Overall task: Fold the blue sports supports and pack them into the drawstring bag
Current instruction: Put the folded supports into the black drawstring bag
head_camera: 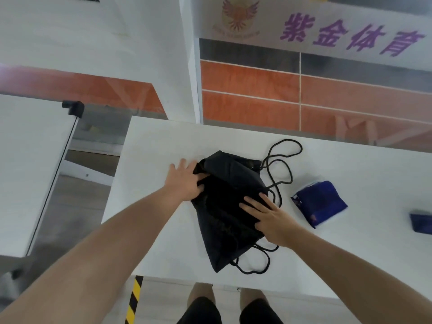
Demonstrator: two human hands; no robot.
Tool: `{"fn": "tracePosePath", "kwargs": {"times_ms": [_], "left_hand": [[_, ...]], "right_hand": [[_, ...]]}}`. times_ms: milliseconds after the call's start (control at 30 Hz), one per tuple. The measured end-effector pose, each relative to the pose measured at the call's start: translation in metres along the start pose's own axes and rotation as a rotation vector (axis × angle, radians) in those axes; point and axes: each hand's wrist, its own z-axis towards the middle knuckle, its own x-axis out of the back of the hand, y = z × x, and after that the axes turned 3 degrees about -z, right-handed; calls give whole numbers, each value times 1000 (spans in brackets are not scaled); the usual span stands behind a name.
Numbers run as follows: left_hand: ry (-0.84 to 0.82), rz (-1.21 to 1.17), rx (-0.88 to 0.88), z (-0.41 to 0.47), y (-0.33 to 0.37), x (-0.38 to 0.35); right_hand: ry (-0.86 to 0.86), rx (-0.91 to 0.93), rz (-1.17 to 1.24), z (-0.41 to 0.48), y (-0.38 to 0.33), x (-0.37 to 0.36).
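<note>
Nearest you, along the near edge of the white table [350,265], the bottom corner of the black drawstring bag [224,206] points toward you, with loops of its black cord [257,265] spilling out beside it. The bag lies crumpled on the middle of the surface.

Your right hand [272,218] lies flat on the bag's right side, fingers spread wide and pressing on the fabric, gripping nothing. Your left hand [185,181] sits a little farther back at the bag's left edge, palm down; its thumb and first fingers appear to catch a fold of the black fabric, while the other fingers fan out over the table.

To the right of the bag, apart from it, one folded blue support [320,202] lies on the surface with something pale showing under its edges. A second blue support [420,220] sits farther right, cut off by the picture's edge.

Beyond the bag's far end, more cord curls in open loops toward the table's far edge.
</note>
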Motion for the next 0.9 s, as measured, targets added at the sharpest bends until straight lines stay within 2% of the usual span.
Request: {"fn": "tracePosePath", "kwargs": {"times_ms": [67,100,167,233,267,300,333,400,467,533,633,700,833,900], "left_hand": [[-18,7,-1,-3,2,6],[43,4,-29,-7,7,8],[309,-46,-158,-16,24,9],[525,-79,-361,-22,39,6],[533,-68,-466,-24,44,3],[485,-39,-541,-25,48,-1],[404,-1,-562,-25,52,-5],[237,58,-514,-26,51,-12],[132,61,-443,-28,46,-22],[57,19,-357,-34,41,-35],[6,-59,-269,-46,45,-44],[62,-159,-205,-53,49,-41],[194,-213,-36,-57,58,-33],[188,-250,58,-53,69,-31]], "right_hand": [[-30,-36,48,-11,4,1],[5,-58,88,-13,4,3],[216,-113,187,-12,4,14],[465,-181,277,-6,3,28],[514,-194,271,-1,3,33],[484,-186,238,5,1,36],[385,-171,196,11,0,35],[107,-183,120,22,-4,27],[-89,-262,96,28,-4,23],[-208,-347,114,33,2,25],[-271,-387,107,40,8,30],[-183,-380,90,37,3,31],[329,-272,-19,14,-20,31],[354,-152,-24,5,-29,22]]}}
